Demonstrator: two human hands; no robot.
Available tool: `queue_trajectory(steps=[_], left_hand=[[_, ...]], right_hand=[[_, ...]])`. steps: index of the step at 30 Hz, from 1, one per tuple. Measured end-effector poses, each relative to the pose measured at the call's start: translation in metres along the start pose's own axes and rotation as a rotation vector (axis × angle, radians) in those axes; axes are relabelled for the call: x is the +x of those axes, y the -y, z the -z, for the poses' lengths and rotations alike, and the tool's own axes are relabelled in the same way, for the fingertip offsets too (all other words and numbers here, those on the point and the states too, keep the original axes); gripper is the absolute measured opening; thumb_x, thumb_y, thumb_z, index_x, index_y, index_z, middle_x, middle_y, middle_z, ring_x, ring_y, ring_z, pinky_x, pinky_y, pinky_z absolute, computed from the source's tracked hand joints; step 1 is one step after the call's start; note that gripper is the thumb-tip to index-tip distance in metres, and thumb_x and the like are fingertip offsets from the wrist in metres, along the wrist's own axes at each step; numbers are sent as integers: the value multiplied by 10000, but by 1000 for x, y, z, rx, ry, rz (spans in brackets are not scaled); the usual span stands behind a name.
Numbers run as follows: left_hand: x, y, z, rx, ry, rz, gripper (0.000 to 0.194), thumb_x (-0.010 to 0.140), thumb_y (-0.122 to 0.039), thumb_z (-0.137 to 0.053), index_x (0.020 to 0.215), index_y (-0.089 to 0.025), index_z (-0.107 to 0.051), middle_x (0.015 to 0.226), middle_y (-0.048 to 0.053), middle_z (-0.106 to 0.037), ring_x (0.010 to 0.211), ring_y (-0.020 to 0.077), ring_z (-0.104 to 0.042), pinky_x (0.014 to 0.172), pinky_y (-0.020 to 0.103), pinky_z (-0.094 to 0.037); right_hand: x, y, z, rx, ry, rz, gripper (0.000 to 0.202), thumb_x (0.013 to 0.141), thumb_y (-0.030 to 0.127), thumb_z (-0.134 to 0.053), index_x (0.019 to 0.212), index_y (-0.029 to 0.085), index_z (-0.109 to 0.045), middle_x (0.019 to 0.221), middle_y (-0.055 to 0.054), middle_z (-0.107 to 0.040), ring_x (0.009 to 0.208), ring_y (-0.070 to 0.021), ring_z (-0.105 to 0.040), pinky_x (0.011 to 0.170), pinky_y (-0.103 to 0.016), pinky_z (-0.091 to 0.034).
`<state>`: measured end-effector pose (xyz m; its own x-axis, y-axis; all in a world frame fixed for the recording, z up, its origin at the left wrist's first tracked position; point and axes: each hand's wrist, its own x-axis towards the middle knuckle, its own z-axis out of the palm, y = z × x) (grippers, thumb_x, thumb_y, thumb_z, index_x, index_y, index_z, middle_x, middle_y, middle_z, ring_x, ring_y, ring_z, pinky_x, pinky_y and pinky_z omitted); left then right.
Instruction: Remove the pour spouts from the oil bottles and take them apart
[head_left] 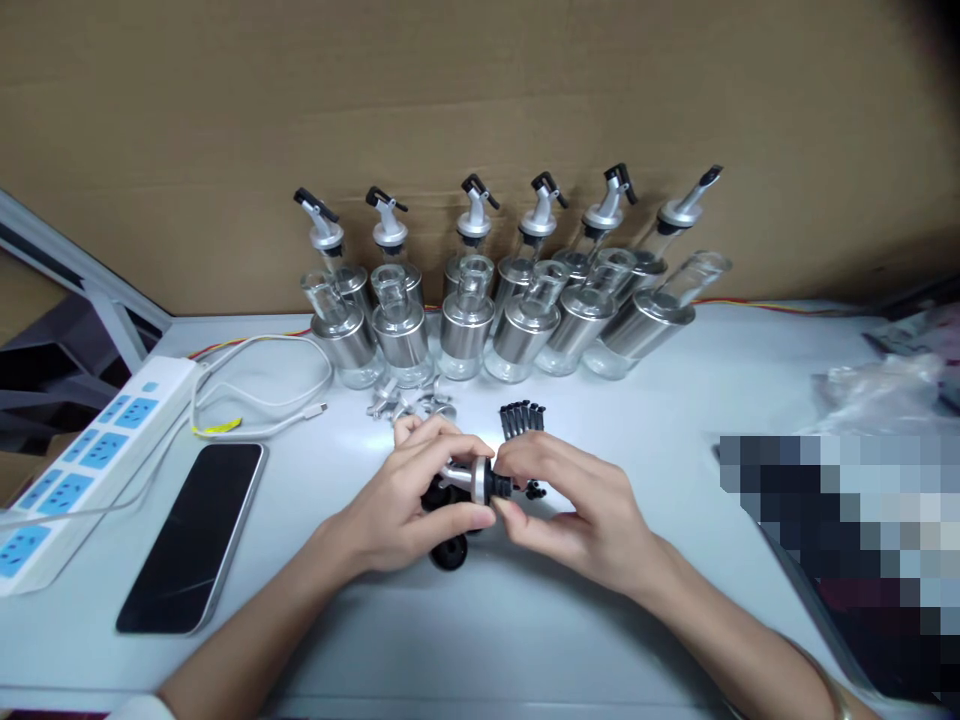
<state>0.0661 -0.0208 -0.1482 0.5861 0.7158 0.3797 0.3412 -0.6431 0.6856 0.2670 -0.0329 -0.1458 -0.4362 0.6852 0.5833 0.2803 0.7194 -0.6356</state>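
A bottle pourer (pixel 478 481) with a silver spout and collar lies sideways between my hands. My left hand (pixel 401 495) is closed round its spout and collar. The fingertips and thumb of my right hand (pixel 589 505) pinch about the ribbed black stopper (pixel 499 486) at its other end. Under my left hand lie black round stoppers (pixel 448 552), partly covered. Just beyond it is a pile of loose silver spouts (pixel 386 400). Small black levers (pixel 521 418) lie in a row past my right hand, with a few more below its fingers.
Glass bottles with steel sleeves (pixel 466 335) stand without tops in a front row. Behind them, bottles carry pourers (pixel 541 212) against a cardboard wall. Left are a power strip (pixel 97 470), a white cable (pixel 262 340) and a phone (pixel 196 535). Clear plastic (pixel 877 390) lies right.
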Motion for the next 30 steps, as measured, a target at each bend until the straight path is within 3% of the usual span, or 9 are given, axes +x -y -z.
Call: queue_trajectory(steps=[8,16,21,26,30], left_hand=[[1,-1,-6,-278,-26,216,480,867,-639,-497,1030,-210,-637,870,44,-633,822,190,-560,735,313,-428],[2,1,-7,-349,-27,307,567,800,-715,-523,940,-192,-692,783,40,-646,740,184,-569,659,292,-432],[3,2,-6,-499,10,347,555,787,-700,-561,904,-173,-686,799,37,-653,753,184,-590,697,290,-459],[0,0,-3,-438,-3,320,378,838,-525,-632,1051,-213,-647,928,35,-644,887,194,-592,799,303,-437],[1,-4,-6,-223,-108,131,258,847,-317,-667,1065,-213,-575,969,28,-645,913,181,-586,835,315,-407]], right_hand=[[-2,-5,3,-108,17,169,159,891,129,-568,1035,189,-538,833,-57,-635,762,-167,-601,665,-293,-527],[-3,-1,6,-273,87,262,104,924,111,-500,1007,172,-514,788,-66,-636,709,-174,-582,634,-302,-496],[-4,-3,8,-373,136,344,141,937,89,-460,1049,143,-525,830,-80,-670,700,-168,-571,674,-313,-493],[-5,-6,8,-320,34,291,167,912,81,-510,1046,171,-550,899,-77,-669,798,-167,-608,712,-299,-506],[-3,-7,5,-190,-91,146,233,858,194,-604,1079,178,-532,943,-97,-646,855,-202,-621,734,-338,-530]])
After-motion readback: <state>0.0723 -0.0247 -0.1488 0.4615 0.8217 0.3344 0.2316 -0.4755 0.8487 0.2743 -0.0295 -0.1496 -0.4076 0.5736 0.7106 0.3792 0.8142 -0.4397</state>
